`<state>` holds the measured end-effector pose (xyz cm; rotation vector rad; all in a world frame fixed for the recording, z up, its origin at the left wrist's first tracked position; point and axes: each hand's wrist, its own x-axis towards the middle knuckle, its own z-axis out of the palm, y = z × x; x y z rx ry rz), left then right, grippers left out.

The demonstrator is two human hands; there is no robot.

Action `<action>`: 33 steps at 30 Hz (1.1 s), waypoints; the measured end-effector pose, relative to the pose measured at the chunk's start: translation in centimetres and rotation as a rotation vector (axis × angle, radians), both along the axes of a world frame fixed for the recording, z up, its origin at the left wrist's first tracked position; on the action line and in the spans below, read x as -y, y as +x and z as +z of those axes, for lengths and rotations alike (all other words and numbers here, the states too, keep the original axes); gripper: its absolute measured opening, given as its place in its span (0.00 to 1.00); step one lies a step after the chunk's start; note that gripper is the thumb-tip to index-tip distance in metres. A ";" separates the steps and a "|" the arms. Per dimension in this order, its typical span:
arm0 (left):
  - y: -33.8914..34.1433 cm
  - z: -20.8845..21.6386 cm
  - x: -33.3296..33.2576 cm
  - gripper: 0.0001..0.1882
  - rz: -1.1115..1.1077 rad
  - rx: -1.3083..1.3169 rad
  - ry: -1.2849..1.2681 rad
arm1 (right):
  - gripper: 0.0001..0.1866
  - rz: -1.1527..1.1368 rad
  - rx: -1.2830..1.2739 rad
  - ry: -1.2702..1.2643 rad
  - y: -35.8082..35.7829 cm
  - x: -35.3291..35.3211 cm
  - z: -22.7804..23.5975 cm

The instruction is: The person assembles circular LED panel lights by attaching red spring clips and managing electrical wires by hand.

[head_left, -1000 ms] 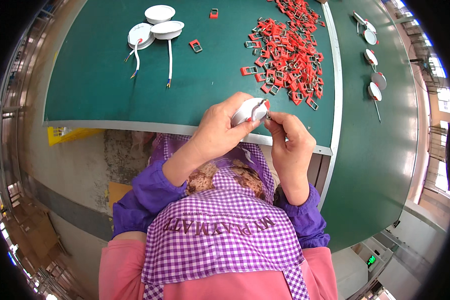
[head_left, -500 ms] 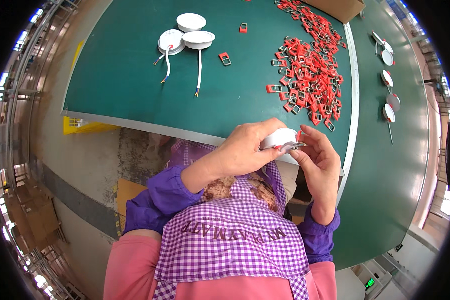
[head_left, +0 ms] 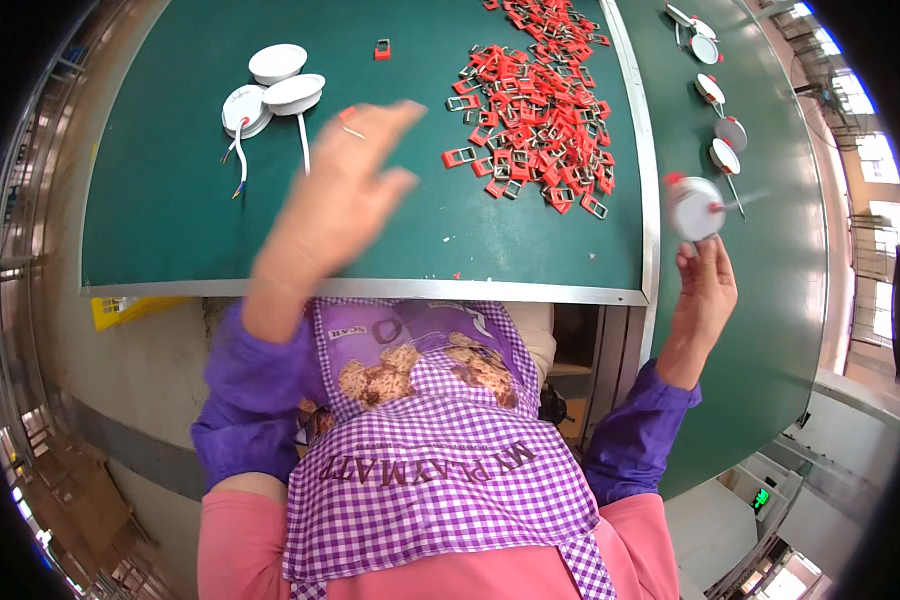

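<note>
A small round white downlight (head_left: 694,213), slightly blurred, is pinched at its edge by my right hand (head_left: 705,292), held up over the right-hand green table. Red shows on the light's rim and at its cable outlet. Over the left-hand table reaches my left hand (head_left: 332,200), blurred, empty, its thumb and fingers apart. Just left of it lie two white downlights (head_left: 277,63) (head_left: 295,94) and a third one (head_left: 245,110) with its back and white cable showing. The left hand covers part of one cable and most of a red clip (head_left: 347,114).
A large heap of red clips with metal loops (head_left: 540,110) covers the right part of the left-hand table (head_left: 170,220). One more clip (head_left: 382,49) lies apart. Several downlights (head_left: 725,156) stand in a row along the right-hand table (head_left: 760,340). A metal edge (head_left: 642,150) divides the tables.
My hands have parted. The right carried the downlight right, over the other table; the left let go and moved left toward the three downlights. The whole view has shifted too.
</note>
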<state>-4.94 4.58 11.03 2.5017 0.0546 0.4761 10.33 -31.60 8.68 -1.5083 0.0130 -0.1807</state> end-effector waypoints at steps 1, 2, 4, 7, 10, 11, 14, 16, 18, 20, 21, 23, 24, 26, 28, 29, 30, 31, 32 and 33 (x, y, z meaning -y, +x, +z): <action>0.1 0.4 -2.4 0.28 0.091 -0.015 0.101 | 0.19 -0.099 -0.128 0.092 0.5 0.8 0.6; 0.0 0.0 -4.5 0.29 0.197 -0.017 0.279 | 0.18 -0.095 -0.140 0.040 0.5 1.1 0.2; 0.1 -1.0 -7.5 0.27 0.297 0.019 0.515 | 0.15 -0.009 -0.119 -0.186 0.1 0.5 -0.4; 0.2 -3.6 -10.5 0.24 0.388 -0.155 0.737 | 0.10 0.171 -0.028 -0.505 -1.4 -3.8 -1.5; 1.3 -4.9 -11.3 0.21 0.362 -0.026 0.721 | 0.07 0.325 0.468 -0.972 -1.1 -5.9 -1.6; 1.3 -4.6 -11.2 0.21 0.363 -0.026 0.725 | 0.06 0.376 0.540 -1.132 -0.9 -6.1 -1.8; 1.3 -3.3 -9.8 0.15 0.336 0.058 0.476 | 0.04 0.433 0.594 -1.309 -0.8 -6.2 -2.4; 0.9 -1.4 -6.2 0.13 0.284 0.109 0.026 | 0.04 0.425 0.556 -1.342 -1.4 -5.9 -2.4; -0.2 -0.9 -3.5 0.12 0.162 0.054 -0.506 | 0.05 0.401 0.441 -1.244 -2.4 -6.2 -2.0; -0.9 -1.4 -0.7 0.12 0.024 -0.003 -1.105 | 0.05 0.410 0.347 -1.206 -3.2 -7.2 -1.2; -1.3 -1.3 1.2 0.12 -0.012 -0.048 -1.421 | 0.05 0.473 0.204 -0.879 -3.8 -7.9 -1.0; -1.8 -2.8 3.4 0.17 -0.066 -0.164 -1.511 | 0.04 0.562 -0.013 -0.346 -4.9 -9.5 -0.9; -1.9 -3.1 4.9 0.17 -0.040 -0.142 -1.555 | 0.04 0.574 -0.015 -0.336 -5.3 -10.3 -0.7; -2.0 -3.8 6.5 0.17 0.004 -0.148 -1.492 | 0.04 0.564 -0.040 -0.323 -6.1 -12.1 0.1; -1.9 -4.5 7.5 0.17 0.061 -0.118 -1.424 | 0.05 0.523 0.069 -0.402 -6.8 -13.0 0.2; -1.8 -4.5 7.8 0.17 0.063 -0.116 -1.424 | 0.05 0.484 0.180 -0.481 -7.1 -13.4 0.2; -1.7 -4.4 8.0 0.16 0.068 -0.104 -1.374 | 0.06 0.496 0.169 -0.468 -7.6 -13.5 0.6; -1.7 -4.4 8.2 0.15 0.074 -0.091 -1.325 | 0.06 0.501 0.169 -0.468 -7.9 -13.5 0.8; -1.7 -4.3 8.3 0.14 0.074 -0.065 -1.313 | 0.06 0.545 0.181 -0.475 -8.2 -13.4 1.0; -1.7 -4.6 8.2 0.14 0.078 -0.062 -1.315 | 0.07 0.589 0.193 -0.483 -8.5 -13.4 1.1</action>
